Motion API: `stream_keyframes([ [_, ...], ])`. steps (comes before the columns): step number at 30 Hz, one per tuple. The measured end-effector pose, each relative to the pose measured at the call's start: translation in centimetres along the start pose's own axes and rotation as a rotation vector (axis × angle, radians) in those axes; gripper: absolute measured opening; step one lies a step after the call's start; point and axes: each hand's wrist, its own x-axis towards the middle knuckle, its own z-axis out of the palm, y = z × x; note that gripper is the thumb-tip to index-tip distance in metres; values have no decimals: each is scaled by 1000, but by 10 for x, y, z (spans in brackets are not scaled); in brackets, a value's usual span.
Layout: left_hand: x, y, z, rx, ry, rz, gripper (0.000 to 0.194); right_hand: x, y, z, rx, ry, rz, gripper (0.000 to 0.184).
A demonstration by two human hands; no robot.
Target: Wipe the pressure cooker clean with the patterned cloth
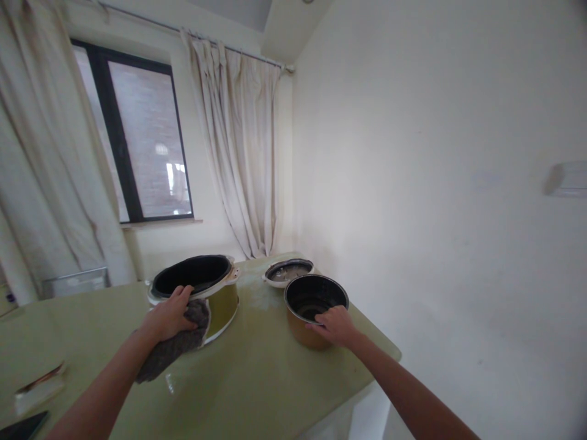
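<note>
My left hand [172, 315] is closed on a grey cloth [167, 354], which hangs below the fingers. It is at the near rim of a rice cooker body [224, 305] with a dark interior and a pale rim; whether the fingers touch that rim I cannot tell. To the right, my right hand [337, 325] grips the near rim of a round inner pot [305, 333], black inside and copper-brown outside, standing upright on the table. Behind the pot lies a round lid [288, 272], its inner side facing up.
The pale green glossy table [257, 379] ends at a rounded corner by the white wall [435, 244]. At the left lie a small white packet [39, 391] and a dark flat object [25, 426]. Curtains [243, 146] and a window [151, 134] stand behind.
</note>
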Motion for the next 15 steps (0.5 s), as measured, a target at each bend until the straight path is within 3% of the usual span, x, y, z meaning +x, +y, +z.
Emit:
stream_keyframes([
  [7, -22, 19, -11, -132, -10, 9, 78, 30, -7, 3, -19, -17, 34, 62],
  [15, -78, 52, -25, -291, 35, 18, 73, 38, -10, 4, -7, -2, 52, 64],
])
